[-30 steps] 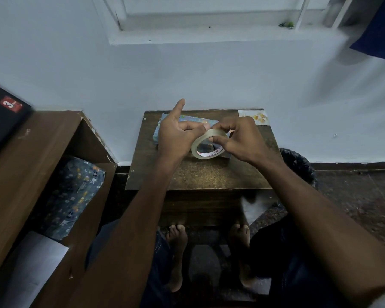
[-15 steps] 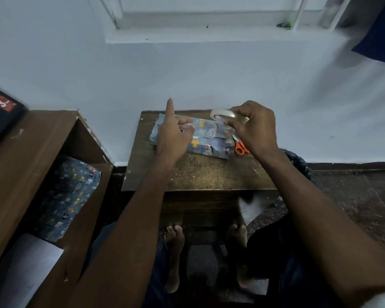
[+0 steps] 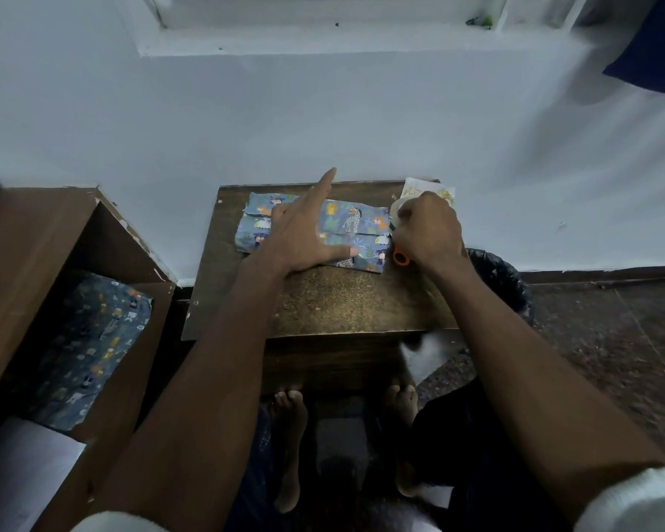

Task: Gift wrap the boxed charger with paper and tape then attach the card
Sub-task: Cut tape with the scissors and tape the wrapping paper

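One wrapped box (image 3: 356, 232), one tape roll (image 3: 397, 208), one card (image 3: 415, 190).

A home room, small worn wooden table (image 3: 323, 301) standing against a pale painted wall (image 3: 323, 120), window sill (image 3: 323, 40) above, bare feet (image 3: 290, 435) resting on stone floor (image 3: 611, 339)

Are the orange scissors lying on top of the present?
No, the orange scissors lie on the table beside the wrapped present, partly hidden under the right hand.

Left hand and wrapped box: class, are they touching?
Touching. The head view shows the left hand lying on the wrapped box, thumb flat across its patterned paper.
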`<move>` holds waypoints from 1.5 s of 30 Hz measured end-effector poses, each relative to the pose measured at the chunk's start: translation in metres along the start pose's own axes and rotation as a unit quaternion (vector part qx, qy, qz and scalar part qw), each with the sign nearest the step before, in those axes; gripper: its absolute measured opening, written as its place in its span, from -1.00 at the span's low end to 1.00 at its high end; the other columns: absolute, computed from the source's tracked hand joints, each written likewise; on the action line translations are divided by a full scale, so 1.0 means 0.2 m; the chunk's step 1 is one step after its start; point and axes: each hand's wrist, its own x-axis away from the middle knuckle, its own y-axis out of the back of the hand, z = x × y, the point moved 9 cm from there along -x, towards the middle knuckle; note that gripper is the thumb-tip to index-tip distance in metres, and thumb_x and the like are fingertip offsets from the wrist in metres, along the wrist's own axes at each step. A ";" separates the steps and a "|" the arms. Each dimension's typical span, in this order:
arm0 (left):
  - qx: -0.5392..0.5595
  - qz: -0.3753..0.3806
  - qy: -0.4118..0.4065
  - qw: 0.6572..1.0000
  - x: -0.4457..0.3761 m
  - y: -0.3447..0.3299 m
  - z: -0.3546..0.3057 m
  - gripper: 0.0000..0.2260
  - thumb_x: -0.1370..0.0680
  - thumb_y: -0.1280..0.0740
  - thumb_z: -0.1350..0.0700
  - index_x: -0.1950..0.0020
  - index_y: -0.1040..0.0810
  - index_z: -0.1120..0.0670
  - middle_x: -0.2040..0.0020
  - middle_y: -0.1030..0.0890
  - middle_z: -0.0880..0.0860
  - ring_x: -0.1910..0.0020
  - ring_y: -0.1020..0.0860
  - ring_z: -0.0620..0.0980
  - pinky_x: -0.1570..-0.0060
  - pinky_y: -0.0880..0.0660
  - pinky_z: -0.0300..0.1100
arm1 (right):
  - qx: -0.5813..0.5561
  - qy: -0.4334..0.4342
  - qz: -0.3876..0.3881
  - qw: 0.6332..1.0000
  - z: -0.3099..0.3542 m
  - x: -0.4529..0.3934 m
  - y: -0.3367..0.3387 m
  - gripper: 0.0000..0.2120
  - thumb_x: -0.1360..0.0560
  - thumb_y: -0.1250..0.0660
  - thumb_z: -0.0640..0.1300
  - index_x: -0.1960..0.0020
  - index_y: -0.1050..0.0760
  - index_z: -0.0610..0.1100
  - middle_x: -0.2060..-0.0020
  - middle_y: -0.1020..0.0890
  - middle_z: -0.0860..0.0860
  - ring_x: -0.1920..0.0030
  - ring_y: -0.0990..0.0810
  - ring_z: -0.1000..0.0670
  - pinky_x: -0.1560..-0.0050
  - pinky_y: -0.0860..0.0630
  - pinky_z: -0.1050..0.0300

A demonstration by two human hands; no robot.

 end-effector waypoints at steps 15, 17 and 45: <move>-0.054 -0.039 0.124 0.990 0.13 0.01 0.10 0.33 -0.26 -0.53 -0.50 -0.74 0.19 -0.04 -0.61 -0.31 0.05 -0.59 -0.22 0.17 -0.51 -0.18 0.30 | -0.408 -0.202 0.135 0.880 0.09 0.14 -0.29 -0.17 -0.06 -0.71 0.17 -0.23 -0.53 -0.07 -0.08 -0.70 0.00 -0.06 -0.72 -0.06 -0.09 -0.68 -0.14; -0.034 -0.055 0.089 0.994 0.14 0.02 0.07 0.30 -0.29 -0.61 -0.40 -0.74 0.15 -0.06 -0.56 -0.40 -0.01 -0.55 -0.29 0.13 -0.47 -0.22 0.25 | -0.427 -0.213 0.132 0.869 0.10 0.14 -0.30 -0.38 -0.09 -0.74 -0.01 -0.07 -0.58 -0.08 0.02 -0.75 -0.05 0.02 -0.76 -0.09 -0.04 -0.70 -0.20; 0.233 -0.068 0.115 0.963 0.17 -0.05 0.02 -0.52 -0.30 -0.72 0.22 -0.19 -0.76 -0.03 -0.52 -0.47 0.01 -0.41 -0.50 -0.03 -0.40 -0.49 -0.11 | -0.243 0.050 0.011 0.969 0.17 0.09 0.03 -0.56 -0.30 -0.40 -0.30 -0.15 -0.66 -0.03 -0.04 -0.52 0.03 0.07 -0.52 0.09 0.21 -0.39 0.42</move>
